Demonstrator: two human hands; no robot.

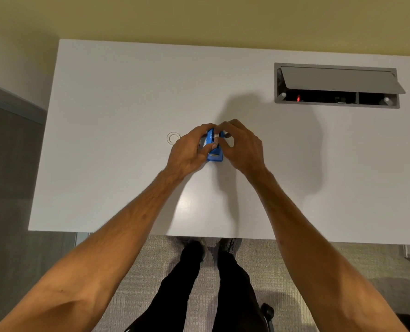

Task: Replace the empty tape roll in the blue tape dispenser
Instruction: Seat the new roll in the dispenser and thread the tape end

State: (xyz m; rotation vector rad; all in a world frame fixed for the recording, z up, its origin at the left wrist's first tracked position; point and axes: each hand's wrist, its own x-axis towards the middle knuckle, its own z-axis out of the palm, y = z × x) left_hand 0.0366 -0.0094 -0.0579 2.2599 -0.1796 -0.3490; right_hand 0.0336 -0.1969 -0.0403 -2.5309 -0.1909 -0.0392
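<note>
The small blue plastic tape dispenser [215, 149] sits near the middle of the white counter [118, 97], its long axis running near to far, with the metal cutter end toward the near edge. The left hand [189, 149] grips its left side, fingers curled over the top. The right hand [241, 146] closes on its right side, fingers pinched at a white part in the dispenser. Just left lies a clear empty tape ring [173, 138], flat. Far right, a grey cable hatch [338, 85] stands open.
</note>
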